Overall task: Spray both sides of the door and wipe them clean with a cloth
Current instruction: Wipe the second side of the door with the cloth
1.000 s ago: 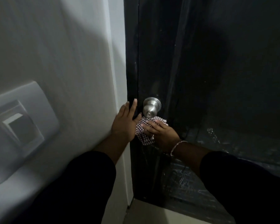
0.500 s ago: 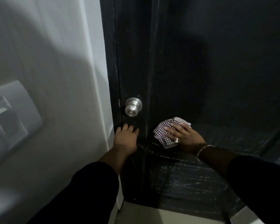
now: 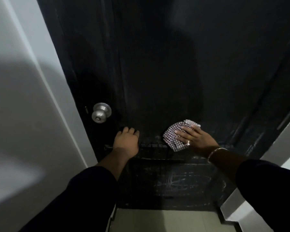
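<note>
The right hand [image 3: 193, 138] lies flat with fingers spread over the checked cloth [image 3: 173, 137], pressing it to the dark door [image 3: 157, 72] about mid-width, level with a spot just below the knob [image 3: 100, 113]. The left hand [image 3: 126, 139] braces the door below the knob, its fingers seemingly bent against the panel. I reckon even palm pressure and overlapping strokes would serve best, working down to the scuffed lower panel [image 3: 174, 180], with the 1 bracing hand holding the door firm.
</note>
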